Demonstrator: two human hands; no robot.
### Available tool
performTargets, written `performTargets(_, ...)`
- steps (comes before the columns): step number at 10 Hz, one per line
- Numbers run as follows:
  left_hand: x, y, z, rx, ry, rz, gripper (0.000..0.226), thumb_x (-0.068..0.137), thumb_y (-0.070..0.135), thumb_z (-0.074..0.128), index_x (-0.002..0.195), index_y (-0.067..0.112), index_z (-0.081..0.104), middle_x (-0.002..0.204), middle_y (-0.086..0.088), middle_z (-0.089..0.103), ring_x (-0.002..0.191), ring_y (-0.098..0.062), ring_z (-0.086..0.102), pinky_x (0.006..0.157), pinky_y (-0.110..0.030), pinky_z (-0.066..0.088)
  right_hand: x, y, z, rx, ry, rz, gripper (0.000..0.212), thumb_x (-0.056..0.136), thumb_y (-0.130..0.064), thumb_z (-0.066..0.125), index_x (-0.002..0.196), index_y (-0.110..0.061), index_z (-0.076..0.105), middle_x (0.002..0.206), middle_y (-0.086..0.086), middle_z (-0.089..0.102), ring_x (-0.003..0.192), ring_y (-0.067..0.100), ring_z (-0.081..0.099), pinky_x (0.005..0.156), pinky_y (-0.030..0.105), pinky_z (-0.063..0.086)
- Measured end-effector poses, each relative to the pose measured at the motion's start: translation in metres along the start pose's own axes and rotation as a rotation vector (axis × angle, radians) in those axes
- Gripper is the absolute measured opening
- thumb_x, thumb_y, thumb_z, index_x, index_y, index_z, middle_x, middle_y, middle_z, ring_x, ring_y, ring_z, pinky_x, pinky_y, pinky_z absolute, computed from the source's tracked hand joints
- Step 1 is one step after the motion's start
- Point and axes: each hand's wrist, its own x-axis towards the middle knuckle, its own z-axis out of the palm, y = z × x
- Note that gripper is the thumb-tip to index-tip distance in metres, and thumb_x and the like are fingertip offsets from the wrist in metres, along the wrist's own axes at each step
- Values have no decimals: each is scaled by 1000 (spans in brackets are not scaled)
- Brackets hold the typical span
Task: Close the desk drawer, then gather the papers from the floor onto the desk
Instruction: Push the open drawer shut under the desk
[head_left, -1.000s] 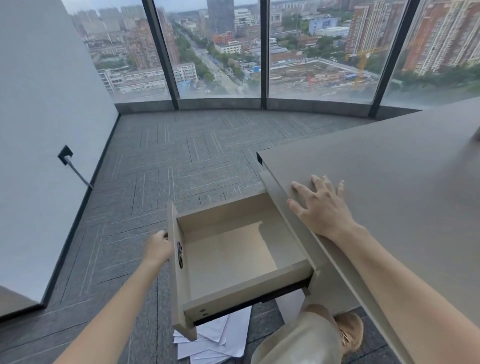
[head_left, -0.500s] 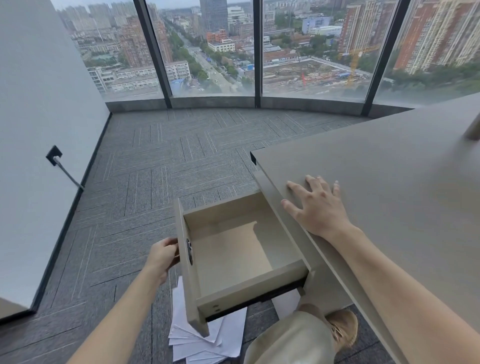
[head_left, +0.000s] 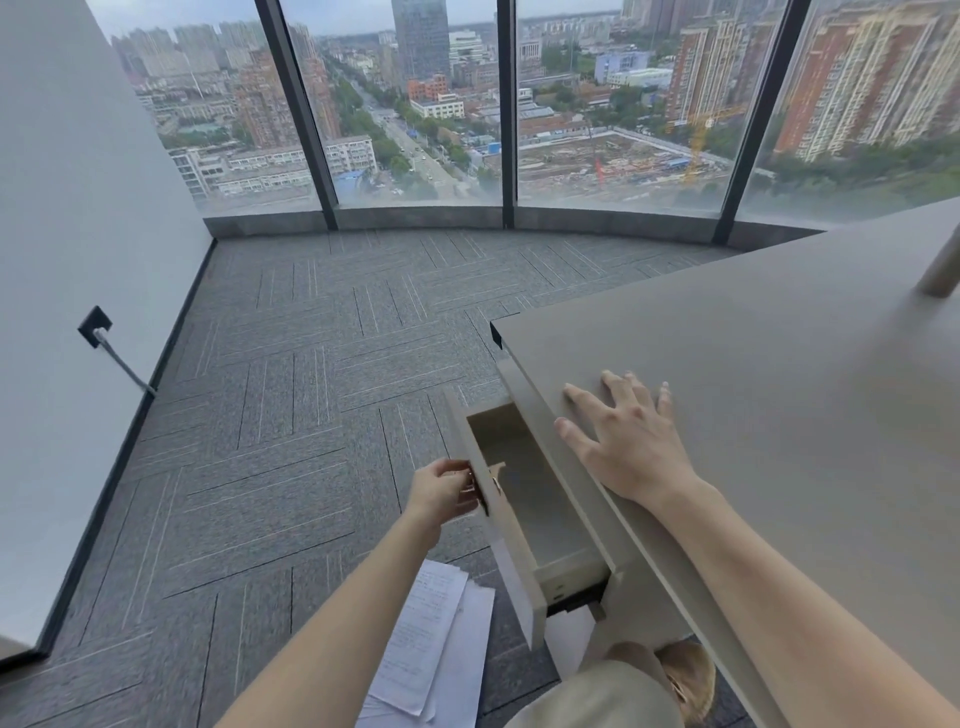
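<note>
**Drawer partly shut, papers waiting**

Grey carpet is running to the windows beyond the counter (head_left: 779, 395). The left hand's fingers (head_left: 457, 470) are curling onto the drawer (head_left: 524, 525) front, pushing; the right hand (head_left: 631, 441) is lying spread and flat on the counter above the drawer. The drawer is sticking out partway. The papers (head_left: 431, 649) are lying below the drawer, ungathered.

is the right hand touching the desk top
Touching. The head view shows the right hand lying flat, palm down and fingers spread, on the desk top near its edge, above the partly open drawer.
</note>
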Motion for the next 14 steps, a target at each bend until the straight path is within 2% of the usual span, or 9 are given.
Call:
performTargets(1,10,-1,19,29,-8,-9,14,94,6,56,106,3,63,97,-23,68,81,-33,68,73,-35,60,0,0,-1,16,12,0,55,96,-58,33,148,-40,38,161,13,28,152,32,13,121,60,3)
performTargets(2,18,-1,36,12,-19,-16,21,93,7,60,110,-5,60,104,-28,68,87,-35,68,76,-36,60,0,0,-1,15,20,-2,55,96,-58,35,147,-40,39,160,13,29,152,32,15,121,60,4)
performTargets(3,20,0,54,-49,-45,-18,25,90,10,64,108,-8,58,98,-27,66,83,-32,67,77,-36,59,1,-1,0,17,27,-1,55,95,-58,35,146,-40,40,159,13,31,151,32,16,121,61,5)
performTargets(5,22,-2,79,-143,-30,-25,19,88,12,68,90,-4,58,82,-19,65,75,-26,66,67,-27,60,1,-3,0,8,44,6,54,94,-58,36,145,-39,42,157,13,33,150,33,19,120,61,7)
performTargets(8,25,-1,86,-182,6,-43,14,87,4,65,93,-6,58,88,-23,66,78,-28,68,67,-28,62,2,-9,0,-3,54,17,53,93,-55,36,142,-36,43,156,15,33,149,36,19,119,64,8)
performTargets(9,27,-1,86,-171,1,-76,11,87,8,66,88,-2,59,83,-18,66,75,-25,67,68,-26,62,1,-9,0,0,52,16,53,94,-55,36,142,-36,43,156,15,33,149,35,19,119,63,8)
performTargets(12,43,2,84,-145,-3,-250,12,80,10,62,87,0,61,76,-10,61,79,-25,63,88,-33,58,1,-6,0,7,49,13,53,94,-56,36,143,-38,42,157,15,33,150,35,19,120,62,8)
performTargets(13,42,5,87,-178,-28,-323,7,80,9,54,84,4,58,76,-9,59,81,-25,60,80,-31,56,1,-6,0,8,54,12,52,94,-55,37,142,-37,43,156,15,34,149,36,20,119,63,8)
performTargets(14,42,6,92,-191,-36,-373,9,82,11,50,77,6,55,87,-12,61,98,-31,62,92,-39,55,1,-6,1,11,65,7,52,93,-55,38,142,-37,44,155,15,35,149,36,20,119,63,8)
